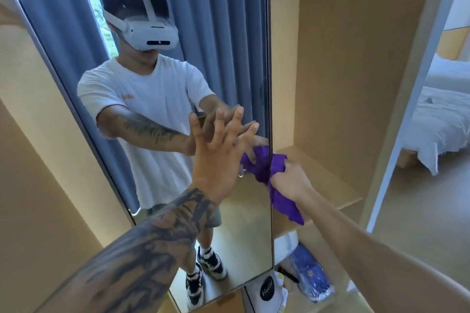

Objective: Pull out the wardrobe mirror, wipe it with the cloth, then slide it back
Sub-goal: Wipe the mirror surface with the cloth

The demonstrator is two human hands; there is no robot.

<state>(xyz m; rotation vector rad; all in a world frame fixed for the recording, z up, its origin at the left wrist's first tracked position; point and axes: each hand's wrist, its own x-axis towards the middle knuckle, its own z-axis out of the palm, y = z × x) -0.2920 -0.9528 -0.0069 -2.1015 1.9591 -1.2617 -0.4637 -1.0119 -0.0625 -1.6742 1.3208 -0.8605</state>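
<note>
Legible text: the script word "Hello" in white on a round black label (267,288) fixed to a white bag (273,298) at the wardrobe floor; small orange chest print on the reflected T-shirt (142,91), unreadable

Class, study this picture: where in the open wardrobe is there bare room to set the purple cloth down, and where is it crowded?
The wooden shelf, right of the mirror edge and behind the right hand gripping the purple cloth, shows bare board. The tall compartment above it also looks free. Below the shelf it is crowded: a blue packet and white bags.
</note>
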